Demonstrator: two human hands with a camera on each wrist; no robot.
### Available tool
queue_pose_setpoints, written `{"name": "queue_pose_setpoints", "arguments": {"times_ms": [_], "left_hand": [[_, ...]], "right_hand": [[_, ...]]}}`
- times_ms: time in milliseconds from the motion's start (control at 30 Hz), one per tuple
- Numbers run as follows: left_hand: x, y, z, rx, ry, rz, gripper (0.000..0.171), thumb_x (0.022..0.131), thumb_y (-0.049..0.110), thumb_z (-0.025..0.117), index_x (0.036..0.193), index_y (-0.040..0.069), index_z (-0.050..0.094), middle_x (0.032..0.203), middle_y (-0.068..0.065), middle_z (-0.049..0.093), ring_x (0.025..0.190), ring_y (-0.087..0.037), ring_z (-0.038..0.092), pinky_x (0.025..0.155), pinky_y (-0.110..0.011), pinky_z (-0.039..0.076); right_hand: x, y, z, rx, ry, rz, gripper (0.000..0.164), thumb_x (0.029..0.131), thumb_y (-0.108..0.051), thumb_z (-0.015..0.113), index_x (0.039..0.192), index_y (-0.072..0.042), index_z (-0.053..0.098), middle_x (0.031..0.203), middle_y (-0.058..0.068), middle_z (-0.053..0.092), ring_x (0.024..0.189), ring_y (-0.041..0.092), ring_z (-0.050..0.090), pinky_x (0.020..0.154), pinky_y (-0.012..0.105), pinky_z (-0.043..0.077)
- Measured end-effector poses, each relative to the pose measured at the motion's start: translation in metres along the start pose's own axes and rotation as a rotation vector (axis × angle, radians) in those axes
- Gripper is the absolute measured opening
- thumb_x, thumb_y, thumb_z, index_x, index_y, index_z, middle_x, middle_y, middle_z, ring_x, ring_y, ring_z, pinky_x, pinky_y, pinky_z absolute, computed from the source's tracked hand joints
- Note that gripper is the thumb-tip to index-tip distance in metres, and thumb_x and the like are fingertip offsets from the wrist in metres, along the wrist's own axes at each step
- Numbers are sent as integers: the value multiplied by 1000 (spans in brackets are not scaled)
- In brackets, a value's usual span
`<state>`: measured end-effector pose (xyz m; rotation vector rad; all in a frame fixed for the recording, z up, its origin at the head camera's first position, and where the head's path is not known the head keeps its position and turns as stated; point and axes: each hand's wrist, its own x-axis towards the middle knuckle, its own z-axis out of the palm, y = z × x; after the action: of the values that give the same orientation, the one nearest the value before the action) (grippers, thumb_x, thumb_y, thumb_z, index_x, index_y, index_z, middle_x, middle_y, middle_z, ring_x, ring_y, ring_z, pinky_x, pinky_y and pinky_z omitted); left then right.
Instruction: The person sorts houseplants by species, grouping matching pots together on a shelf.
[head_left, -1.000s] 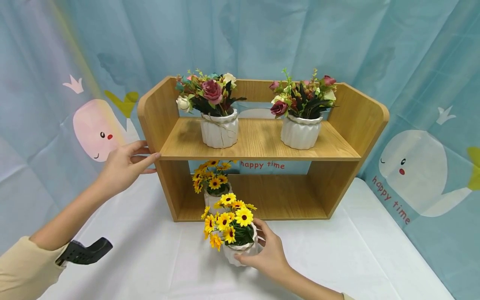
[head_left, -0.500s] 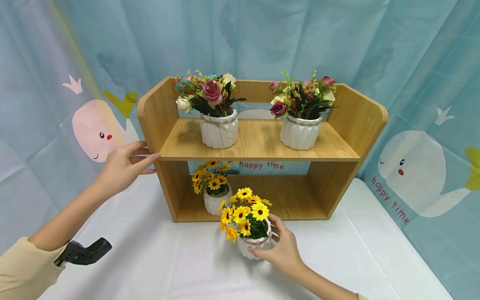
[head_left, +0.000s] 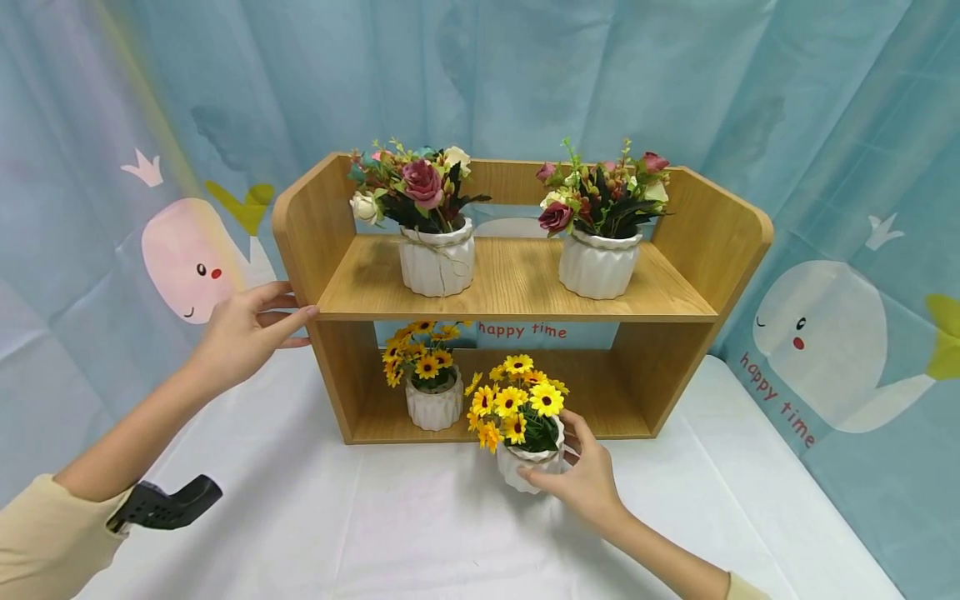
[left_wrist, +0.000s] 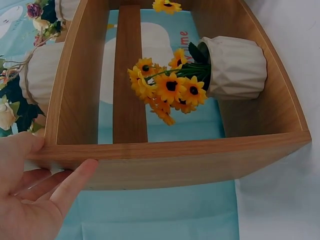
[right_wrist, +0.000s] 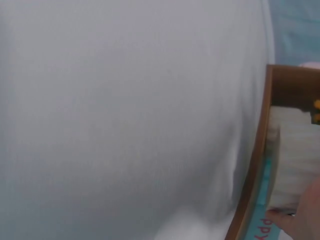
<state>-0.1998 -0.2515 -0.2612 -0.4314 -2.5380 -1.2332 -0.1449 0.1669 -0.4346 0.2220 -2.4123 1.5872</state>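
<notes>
My right hand (head_left: 577,471) grips a white ribbed pot (head_left: 528,464) of yellow sunflowers (head_left: 517,400), thumb at its front and fingers at its right side. This flowerpot overlaps the front edge of the wooden shelf (head_left: 487,317) in the head view, right of centre. In the right wrist view, part of the hand (right_wrist: 306,215) shows against the pot's white wall (right_wrist: 296,162). At the shelf's left side panel, my left hand (head_left: 251,327) touches the wood, thumb on the front edge and fairly straight fingers along the outer face. A second sunflower pot (head_left: 435,404) stands inside the lower compartment, left.
Two white pots of mixed roses stand on the upper board, one left (head_left: 438,262) and one right (head_left: 600,265). A white cloth (head_left: 420,533) covers the table. Behind the shelf hangs a blue curtain (head_left: 525,75). A black mount (head_left: 168,506) juts from the left sleeve.
My right hand has carried the sunflower pot rightward and toward the shelf, uncovering the pot inside the lower compartment. The left hand has stayed on the side panel.
</notes>
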Motion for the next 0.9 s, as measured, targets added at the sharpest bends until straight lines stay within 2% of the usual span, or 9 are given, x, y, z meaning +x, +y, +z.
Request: {"name": "queue_pose_setpoints", "arguments": {"times_ms": [100, 333, 567, 700, 900], "left_hand": [[0, 0, 0, -4, -1, 3, 44, 104, 16, 69, 136, -13, 58, 121, -38, 67, 84, 21, 63, 67, -18, 63], [0, 1, 0, -14, -3, 2, 44, 104, 15, 68, 136, -13, 58, 121, -38, 67, 84, 20, 63, 67, -17, 62], [0, 0, 0, -2, 0, 7, 43, 104, 14, 69, 136, -13, 59, 120, -37, 68, 83, 20, 63, 67, -19, 63], [0, 0, -1, 0, -1, 8, 42, 104, 14, 69, 135, -14, 60, 120, -37, 68, 83, 19, 65, 67, -20, 63], [0, -1, 0, 20, -1, -2, 43, 104, 15, 70, 135, -13, 60, 121, -37, 68, 86, 8, 73, 67, -16, 62]], "right_hand": [[6, 3, -4, 0, 17, 5, 85, 71, -10, 99, 142, 1, 54, 134, 22, 67, 120, 39, 68, 97, 48, 62], [22, 12, -13, -5, 83, 18, 85, 72, -10, 98, 144, -2, 55, 128, 17, 69, 114, 31, 67, 89, 25, 60], [37, 23, -18, -16, 116, 23, 86, 72, -10, 99, 146, -4, 54, 129, 18, 70, 114, 31, 69, 89, 26, 61], [42, 27, -18, -44, 135, 29, 87, 71, -11, 99, 146, -6, 55, 127, 17, 71, 112, 30, 70, 85, 19, 58], [49, 32, -18, -75, 165, 33, 88, 70, -13, 99, 146, -6, 56, 124, 17, 72, 106, 30, 69, 79, 16, 55]]}}
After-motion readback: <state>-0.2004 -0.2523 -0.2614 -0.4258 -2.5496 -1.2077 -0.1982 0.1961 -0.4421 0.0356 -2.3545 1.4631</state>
